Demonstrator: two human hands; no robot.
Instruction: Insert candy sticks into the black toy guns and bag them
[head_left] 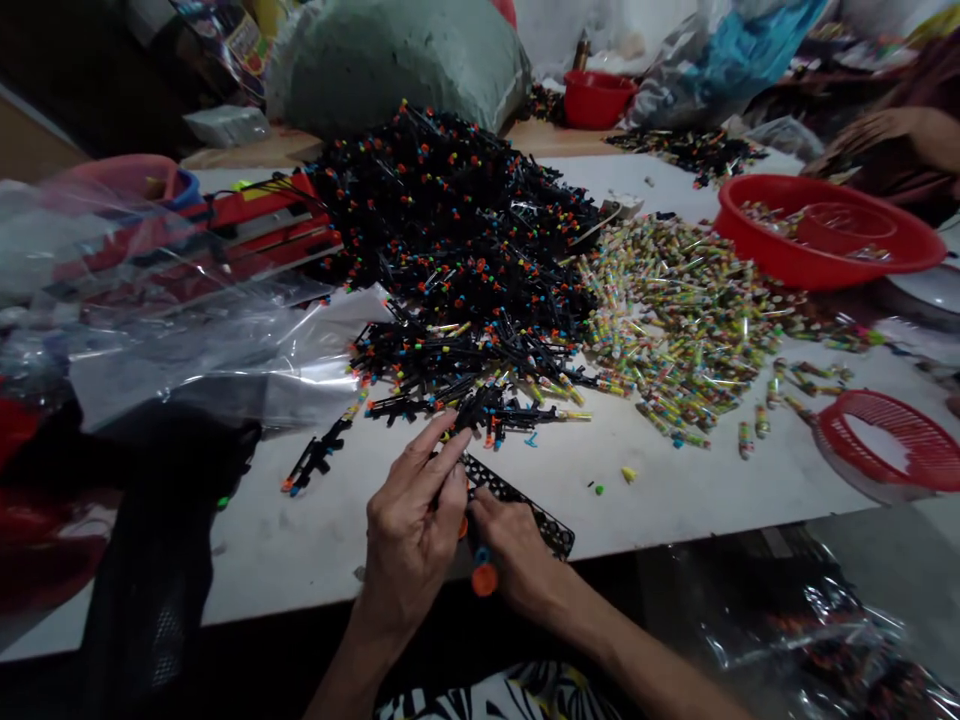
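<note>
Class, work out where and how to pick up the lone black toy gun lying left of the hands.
Pinch the toy gun by its middle, coming from above with the left hand. It lies slanted, with bare table below and to its right for fingertips. The narrow black body looks the steadier hold; the small coloured pieces at its ends might slip.
</note>
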